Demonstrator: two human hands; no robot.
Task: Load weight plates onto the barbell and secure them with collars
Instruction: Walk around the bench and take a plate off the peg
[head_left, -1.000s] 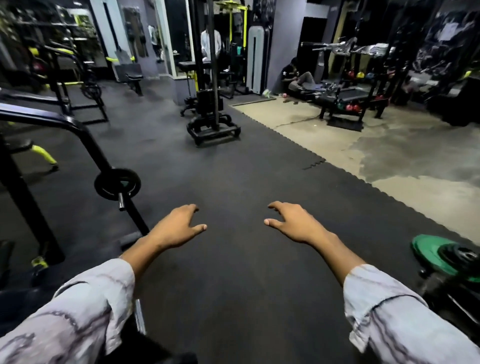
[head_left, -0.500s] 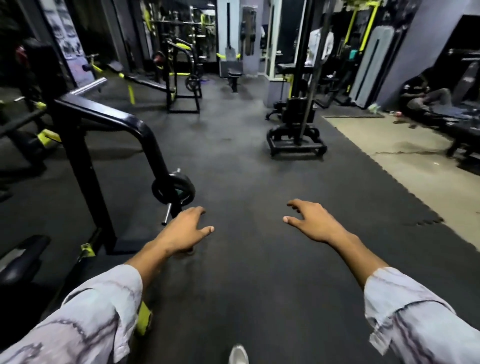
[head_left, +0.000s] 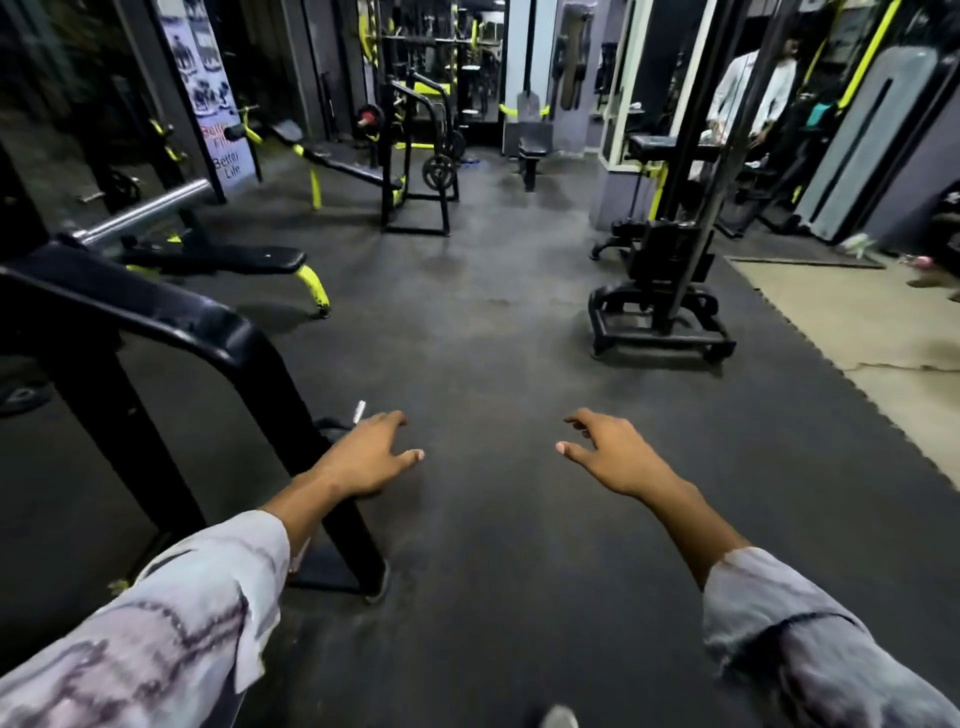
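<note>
My left hand (head_left: 370, 460) and my right hand (head_left: 610, 454) are both stretched out in front of me, palms down, fingers relaxed, holding nothing. A shiny barbell sleeve (head_left: 145, 210) sticks out of a rack at the left. My left hand hangs in front of the black frame (head_left: 171, 322), and a short metal peg (head_left: 359, 411) shows just past its fingers. Far back, a black weight plate (head_left: 437, 174) hangs on a rack, and a red plate (head_left: 369, 115) sits on another bar.
A black and yellow flat bench (head_left: 249, 260) stands at the left. A cable machine base (head_left: 660, 317) stands right of centre. A person in a white shirt (head_left: 748, 88) is at the back right. Dark rubber floor (head_left: 493, 322) runs ahead, with bare concrete (head_left: 857, 322) at the right.
The view has swung left: the green plate at the right edge is out of sight, and the black frame and bench have come nearer. Both hands stay out in front, empty.
</note>
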